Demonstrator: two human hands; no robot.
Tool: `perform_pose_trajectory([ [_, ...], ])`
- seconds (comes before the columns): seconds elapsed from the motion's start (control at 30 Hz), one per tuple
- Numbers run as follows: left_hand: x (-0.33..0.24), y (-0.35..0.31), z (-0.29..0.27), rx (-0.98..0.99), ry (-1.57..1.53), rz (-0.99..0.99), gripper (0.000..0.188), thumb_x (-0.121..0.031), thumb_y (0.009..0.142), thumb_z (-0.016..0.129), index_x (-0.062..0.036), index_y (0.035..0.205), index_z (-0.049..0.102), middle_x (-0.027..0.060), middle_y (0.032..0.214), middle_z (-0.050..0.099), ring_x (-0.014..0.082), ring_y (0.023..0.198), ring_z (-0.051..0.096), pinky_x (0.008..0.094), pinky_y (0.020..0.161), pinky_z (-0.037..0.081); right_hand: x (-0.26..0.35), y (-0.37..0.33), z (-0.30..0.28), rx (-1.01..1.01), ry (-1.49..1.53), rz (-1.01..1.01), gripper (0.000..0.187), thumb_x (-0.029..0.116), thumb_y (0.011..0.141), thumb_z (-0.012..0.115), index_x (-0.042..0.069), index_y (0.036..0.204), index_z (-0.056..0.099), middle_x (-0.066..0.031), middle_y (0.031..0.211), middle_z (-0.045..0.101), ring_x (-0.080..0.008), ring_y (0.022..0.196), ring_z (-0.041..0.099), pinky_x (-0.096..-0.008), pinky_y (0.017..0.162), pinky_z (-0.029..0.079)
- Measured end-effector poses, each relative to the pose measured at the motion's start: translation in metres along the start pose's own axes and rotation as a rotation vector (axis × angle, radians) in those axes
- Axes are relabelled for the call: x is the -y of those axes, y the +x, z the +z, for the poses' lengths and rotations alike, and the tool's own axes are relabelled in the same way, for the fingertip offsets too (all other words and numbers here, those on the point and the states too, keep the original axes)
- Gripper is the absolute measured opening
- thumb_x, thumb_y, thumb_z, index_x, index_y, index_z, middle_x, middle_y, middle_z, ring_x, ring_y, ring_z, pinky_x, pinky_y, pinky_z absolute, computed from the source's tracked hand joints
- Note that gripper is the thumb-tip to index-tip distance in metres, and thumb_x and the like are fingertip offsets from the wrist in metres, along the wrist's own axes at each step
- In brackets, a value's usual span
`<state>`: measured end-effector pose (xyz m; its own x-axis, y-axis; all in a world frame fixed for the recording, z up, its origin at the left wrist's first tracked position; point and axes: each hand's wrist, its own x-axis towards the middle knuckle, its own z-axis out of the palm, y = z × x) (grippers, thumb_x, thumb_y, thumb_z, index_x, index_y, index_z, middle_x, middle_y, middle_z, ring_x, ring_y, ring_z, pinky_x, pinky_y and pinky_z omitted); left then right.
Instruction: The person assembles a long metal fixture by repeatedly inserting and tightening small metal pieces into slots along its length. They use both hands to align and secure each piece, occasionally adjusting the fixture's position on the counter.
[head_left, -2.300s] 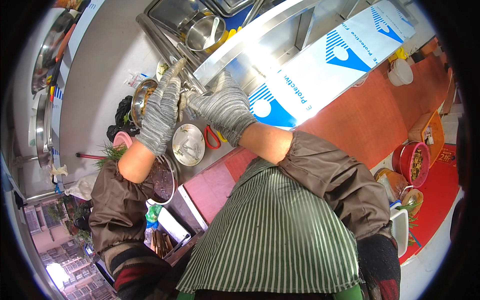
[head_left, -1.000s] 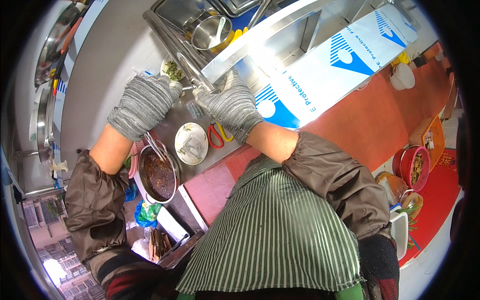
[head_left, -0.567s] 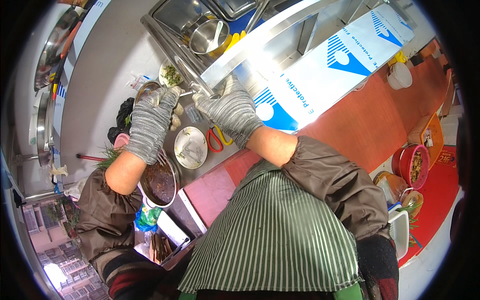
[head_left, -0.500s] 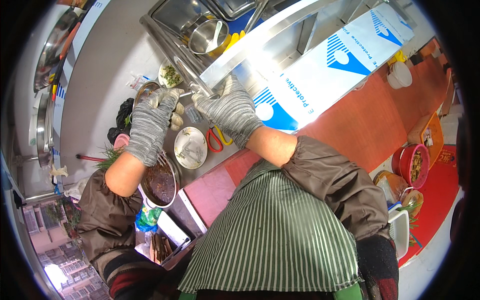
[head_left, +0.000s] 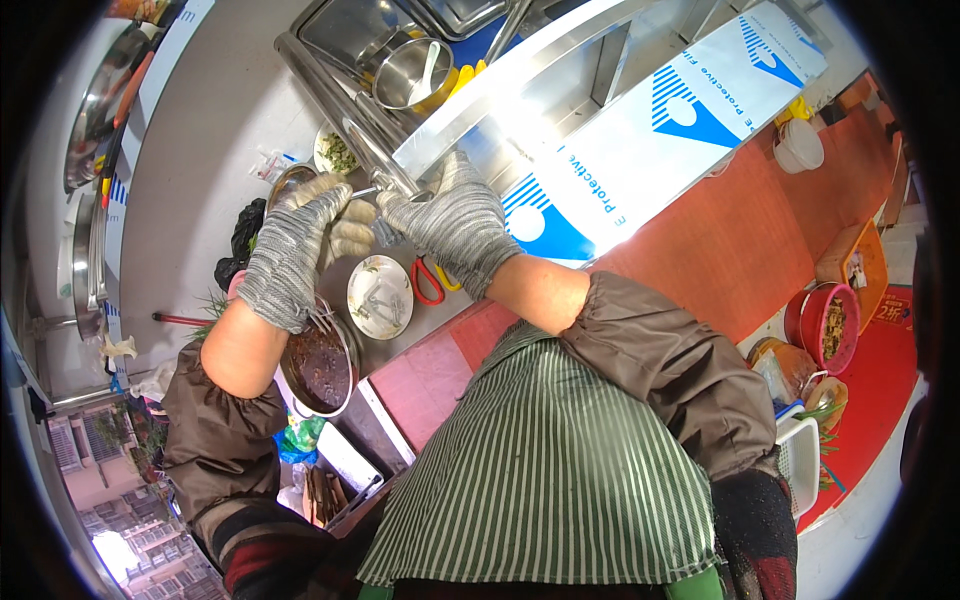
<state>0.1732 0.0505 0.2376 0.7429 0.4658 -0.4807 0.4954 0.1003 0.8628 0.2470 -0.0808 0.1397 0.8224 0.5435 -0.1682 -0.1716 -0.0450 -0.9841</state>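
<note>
Grey knitted work gloves cover both hands. My left hand [head_left: 295, 245] is closed, thumb and index finger pinching a thin metal rod [head_left: 363, 190] whose tip meets the end of a steel tube frame [head_left: 345, 120]; what lies deeper in the fist is hidden. My right hand [head_left: 455, 220] grips that frame's near end, fingers reaching behind the bright metal edge of a film-covered panel [head_left: 640, 150]. Below the hands lie a patterned white plate [head_left: 380, 297] and red- and yellow-handled scissors [head_left: 428, 282]. Under my left forearm stands a pot of dark sauce [head_left: 320, 370].
Beyond the frame are a steel pot [head_left: 405, 75] with a white spoon and steel trays [head_left: 345, 30]. A bowl of chopped greens [head_left: 335, 150] and black plastic bags [head_left: 245, 235] sit at left. A red tub of food [head_left: 822, 328] stands at far right by the reddish-brown tabletop [head_left: 690, 260].
My left hand has shifted slightly down and turned about the rod, its lower fingers coming further into view. The right hand keeps its grip, moving slightly left with the frame in the picture.
</note>
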Motion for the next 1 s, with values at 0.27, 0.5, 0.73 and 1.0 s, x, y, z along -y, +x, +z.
perform_pose_trajectory([
  [0.27,-0.015,-0.004,0.001,0.123,0.033,-0.286,0.03,-0.034,0.096,0.047,-0.0066,0.087,0.055,0.0056,0.065,0.058,0.0105,0.047,0.052,0.0225,0.042,0.044,0.003,0.0,-0.002,0.01,0.019,0.001,0.057,0.035,0.066,0.076,0.001,0.107,0.055,-0.013,0.092,0.064,-0.0239,0.085,0.063,-0.0353,0.08,0.049],
  [0.5,-0.008,0.001,-0.003,0.113,0.83,0.259,0.033,-0.033,0.096,0.045,-0.0066,0.082,0.057,0.0052,0.06,0.058,0.0175,0.045,0.055,0.0306,0.045,0.046,0.004,-0.002,-0.005,-0.007,-0.067,0.006,0.058,0.04,0.064,0.076,0.0,0.101,0.057,-0.0138,0.087,0.065,-0.0254,0.082,0.063,-0.0366,0.078,0.048],
  [0.73,-0.002,0.032,-0.031,0.221,1.706,1.033,0.015,-0.023,0.089,0.053,-0.0099,0.089,0.06,0.0116,0.069,0.059,0.0318,0.067,0.06,0.0413,0.063,0.047,0.001,-0.001,-0.001,-0.008,0.024,-0.007,0.056,0.037,0.064,0.077,-0.001,0.1,0.056,-0.0138,0.086,0.064,-0.0258,0.083,0.062,-0.0361,0.077,0.048],
  [1.0,0.007,0.008,-0.016,-0.056,1.512,0.806,0.028,-0.036,0.088,0.057,-0.0115,0.102,0.062,0.0127,0.081,0.065,0.0333,0.075,0.062,0.0397,0.068,0.049,-0.001,0.001,0.001,-0.007,-0.034,-0.013,0.058,0.038,0.066,0.076,0.0,0.104,0.056,-0.0143,0.09,0.064,-0.0267,0.086,0.062,-0.0373,0.079,0.048],
])
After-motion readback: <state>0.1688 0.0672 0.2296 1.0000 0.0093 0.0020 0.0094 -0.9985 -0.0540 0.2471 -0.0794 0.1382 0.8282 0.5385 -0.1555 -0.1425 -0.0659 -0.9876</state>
